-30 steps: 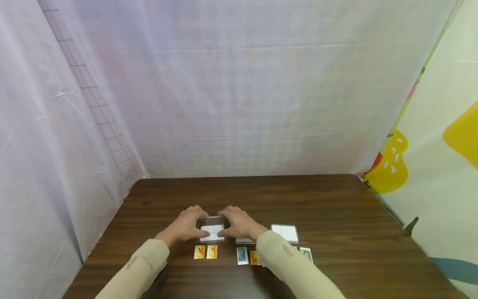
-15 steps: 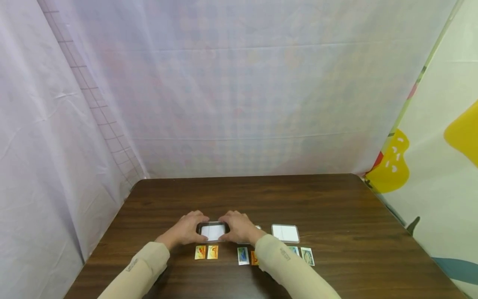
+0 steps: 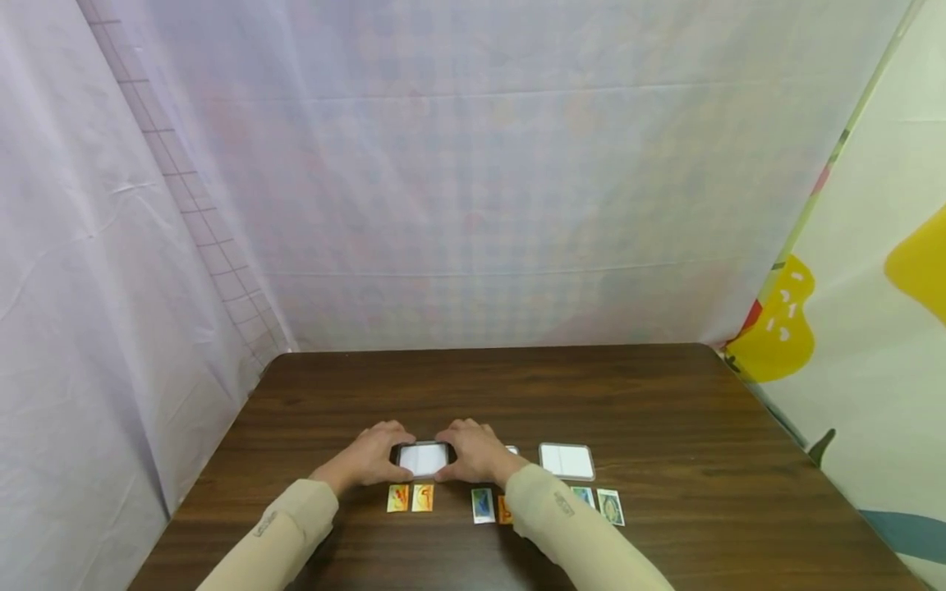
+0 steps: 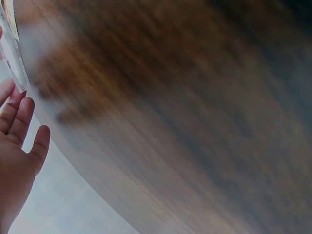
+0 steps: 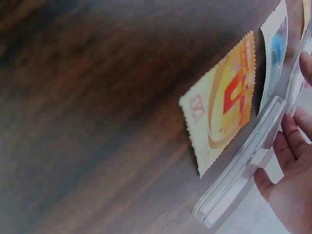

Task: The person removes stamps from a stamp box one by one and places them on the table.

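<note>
A flat clear plastic case (image 3: 424,460) with a white insert lies between the two hands in the head view. My left hand (image 3: 369,456) holds its left end, thumb at the near corner and fingers at the far one. My right hand (image 3: 475,454) grips the right end the same way. The left wrist view catches a slice of the case (image 4: 14,61) beside the fingertips. In the right wrist view, the thumb and fingers meet the case edge (image 5: 296,80). Two orange stamps (image 3: 397,498) lie just in front of the case.
A second case (image 3: 512,449) is mostly hidden behind the right hand. A third case (image 3: 567,461) lies further right. In front are a blue stamp (image 3: 483,506), an orange stamp (image 5: 226,105) and two greenish stamps (image 3: 610,507). A white curtain (image 3: 473,205) hangs behind the table (image 3: 332,394).
Both hands have drawn slightly nearer with the case's clear part, which stuck out past the white insert at the far side and now lines up with it. The stamps stay put.
</note>
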A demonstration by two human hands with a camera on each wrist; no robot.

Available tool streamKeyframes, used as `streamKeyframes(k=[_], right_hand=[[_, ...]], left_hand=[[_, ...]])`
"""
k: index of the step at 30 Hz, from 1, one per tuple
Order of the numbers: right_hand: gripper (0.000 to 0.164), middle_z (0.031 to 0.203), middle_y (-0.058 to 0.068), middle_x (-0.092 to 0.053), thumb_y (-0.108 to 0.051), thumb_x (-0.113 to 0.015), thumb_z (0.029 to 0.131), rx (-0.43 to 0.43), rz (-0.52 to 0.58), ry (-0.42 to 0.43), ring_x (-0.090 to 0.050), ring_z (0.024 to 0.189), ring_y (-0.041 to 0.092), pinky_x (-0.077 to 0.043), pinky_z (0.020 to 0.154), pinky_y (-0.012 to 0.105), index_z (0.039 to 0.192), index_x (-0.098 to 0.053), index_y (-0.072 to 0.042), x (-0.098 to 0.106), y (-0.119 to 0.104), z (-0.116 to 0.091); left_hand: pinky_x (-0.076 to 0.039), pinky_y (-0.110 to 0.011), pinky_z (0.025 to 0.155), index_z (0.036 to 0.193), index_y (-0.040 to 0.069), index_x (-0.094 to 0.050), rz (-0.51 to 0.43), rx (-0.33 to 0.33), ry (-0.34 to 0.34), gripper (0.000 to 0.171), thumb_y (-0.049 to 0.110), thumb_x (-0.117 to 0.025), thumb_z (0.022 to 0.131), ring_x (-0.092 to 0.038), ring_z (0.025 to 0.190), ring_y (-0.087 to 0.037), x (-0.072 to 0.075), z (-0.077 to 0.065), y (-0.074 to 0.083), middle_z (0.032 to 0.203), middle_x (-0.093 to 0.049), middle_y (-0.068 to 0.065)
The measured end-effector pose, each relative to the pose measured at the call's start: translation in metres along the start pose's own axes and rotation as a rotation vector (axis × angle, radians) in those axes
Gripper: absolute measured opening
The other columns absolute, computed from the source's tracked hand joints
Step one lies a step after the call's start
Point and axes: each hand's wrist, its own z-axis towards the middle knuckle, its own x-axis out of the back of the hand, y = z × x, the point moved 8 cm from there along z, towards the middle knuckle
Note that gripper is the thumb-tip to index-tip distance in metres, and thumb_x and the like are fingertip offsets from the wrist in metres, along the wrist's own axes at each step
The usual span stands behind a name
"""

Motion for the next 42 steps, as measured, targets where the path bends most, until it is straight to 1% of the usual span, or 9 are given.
streamKeyframes(k=[6,13,21,30,34,42], right_hand=[[0.064,0.128,0.005,-0.059,-0.048,-0.077,0.082,-0.006,-0.002,-0.006,-0.051,0.12,0.023,-0.037,0.103,0.047,0.133,-0.062,-0.014,-0.0005,0.0009,0.0007],[0.064,0.129,0.005,-0.058,-0.048,-0.077,0.082,-0.007,-0.003,-0.014,-0.05,0.121,0.023,-0.037,0.103,0.046,0.134,-0.061,-0.014,-0.0009,0.0013,0.0005],[0.063,0.131,0.008,-0.057,-0.046,-0.075,0.085,0.008,-0.023,-0.016,-0.049,0.123,0.025,-0.036,0.104,0.048,0.136,-0.059,-0.013,-0.0026,0.0011,0.0009],[0.063,0.131,0.006,-0.057,-0.047,-0.074,0.085,0.002,-0.051,-0.03,-0.049,0.123,0.024,-0.037,0.103,0.046,0.136,-0.06,-0.014,0.0014,-0.001,-0.0019],[0.063,0.132,0.007,-0.057,-0.047,-0.074,0.085,-0.005,-0.054,-0.031,-0.049,0.123,0.025,-0.037,0.103,0.048,0.136,-0.06,-0.014,0.0009,-0.0008,-0.0019],[0.063,0.133,0.007,-0.055,-0.046,-0.074,0.086,-0.01,-0.057,-0.036,-0.048,0.124,0.026,-0.037,0.103,0.051,0.137,-0.059,-0.014,-0.0019,-0.0004,-0.0021]], left_hand=[[-0.043,-0.056,0.09,0.12,-0.002,-0.066,0.002,-0.014,0.007,0.057,0.031,-0.082,0.076,-0.056,0.106,-0.033,0.0009,-0.0004,0.0006,0.113,-0.06,-0.014],[-0.042,-0.057,0.089,0.12,-0.003,-0.066,-0.013,-0.01,0.003,0.057,0.03,-0.082,0.076,-0.055,0.106,-0.033,0.0005,-0.001,0.0006,0.112,-0.06,-0.014],[-0.043,-0.054,0.089,0.12,-0.002,-0.066,-0.007,-0.019,-0.005,0.056,0.03,-0.082,0.076,-0.056,0.104,-0.032,-0.0011,-0.0015,0.0002,0.111,-0.06,-0.014],[-0.044,-0.051,0.089,0.119,-0.002,-0.067,-0.003,-0.032,0.009,0.056,0.032,-0.081,0.077,-0.056,0.102,-0.029,-0.0003,-0.001,0.0029,0.11,-0.06,-0.011],[-0.044,-0.05,0.087,0.118,-0.001,-0.067,0.0,-0.036,0.011,0.054,0.032,-0.081,0.077,-0.056,0.101,-0.028,0.0002,-0.0016,0.0044,0.109,-0.06,-0.01],[-0.044,-0.05,0.088,0.119,0.001,-0.067,0.0,-0.015,0.006,0.053,0.031,-0.081,0.078,-0.055,0.101,-0.027,-0.0039,-0.0013,0.0013,0.11,-0.06,-0.008]])
